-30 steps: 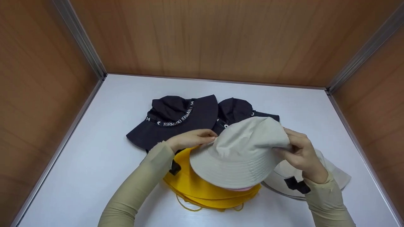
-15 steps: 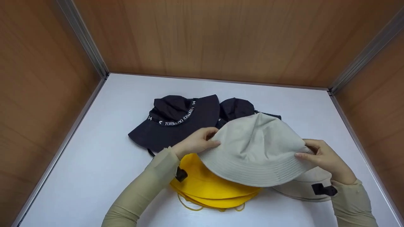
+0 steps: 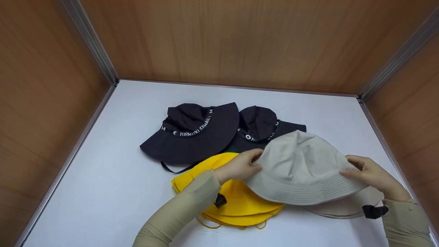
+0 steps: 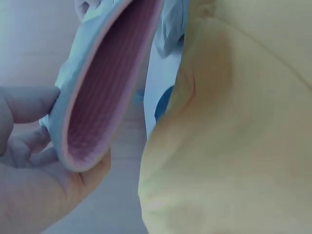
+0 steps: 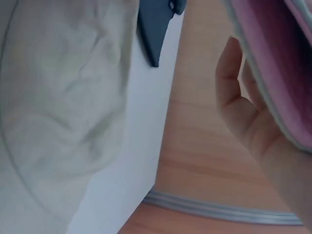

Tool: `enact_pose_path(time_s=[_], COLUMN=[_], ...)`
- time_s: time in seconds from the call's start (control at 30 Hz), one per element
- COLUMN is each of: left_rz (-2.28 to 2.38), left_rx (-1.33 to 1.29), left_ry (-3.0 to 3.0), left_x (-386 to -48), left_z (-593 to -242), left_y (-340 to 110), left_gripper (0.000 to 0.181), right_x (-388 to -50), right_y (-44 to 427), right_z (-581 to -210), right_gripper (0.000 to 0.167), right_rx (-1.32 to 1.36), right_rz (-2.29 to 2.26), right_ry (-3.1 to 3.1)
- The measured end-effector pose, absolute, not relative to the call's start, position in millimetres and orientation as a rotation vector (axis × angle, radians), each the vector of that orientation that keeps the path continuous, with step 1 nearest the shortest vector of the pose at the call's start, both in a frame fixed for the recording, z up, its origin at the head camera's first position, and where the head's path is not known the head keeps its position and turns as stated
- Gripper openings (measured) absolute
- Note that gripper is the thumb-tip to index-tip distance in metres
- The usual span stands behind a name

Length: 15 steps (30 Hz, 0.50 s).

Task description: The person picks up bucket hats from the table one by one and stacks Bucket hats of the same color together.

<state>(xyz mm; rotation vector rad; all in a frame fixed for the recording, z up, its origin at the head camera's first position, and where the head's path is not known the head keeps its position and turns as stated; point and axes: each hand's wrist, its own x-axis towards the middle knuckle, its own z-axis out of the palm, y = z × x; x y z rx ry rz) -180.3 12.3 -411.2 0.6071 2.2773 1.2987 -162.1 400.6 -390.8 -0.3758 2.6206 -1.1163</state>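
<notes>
Pale hat (image 3: 301,168) is pinched at its sides by the left hand (image 3: 239,167) and right hand (image 3: 375,175). Yellow hats (image 3: 252,202) lie left of it, black hats (image 3: 202,145) behind it.

On head cam I see held hat (image 3: 305,168) btwn L hand (image 3: 241,166) & R hand (image 3: 372,173), covering parts of front hat pile (image 3: 240,199) & R-side hat (image 3: 356,202); behind pile on table (image 3: 82,178), rear-L hat (image 3: 195,145) L of rear-R hat (image 3: 257,123)

Beige hat (image 3: 346,207) partly hidden behind grey hat (image 3: 303,168)
</notes>
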Motion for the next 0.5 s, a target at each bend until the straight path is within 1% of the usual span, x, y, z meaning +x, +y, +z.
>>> enact_pose_path(time_s=[0.13, 0.37, 0.5], left_rz=[1.248, 1.109, 1.046], left_rx=[0.647, 0.727, 0.768], left_ry=[2.319, 2.366, 2.385], left_x=[-172.2, -160.3, -160.1], left_z=[-415.6, -421.7, -420.3], left_y=[38.5, 78.0, 97.0], left_gripper=[0.046, 0.051, 0.053], right_x=[-160.3, -156.3, -152.3], right_y=[422.6, 460.9, 479.0], right_z=[-391.5, -392.9, -396.9], right_gripper=[0.040, 0.036, 0.044], right_rx=[-0.263, -0.058, -0.001], right_rz=[-1.035, -0.914, -0.817], right_ry=[2.613, 2.560, 2.594])
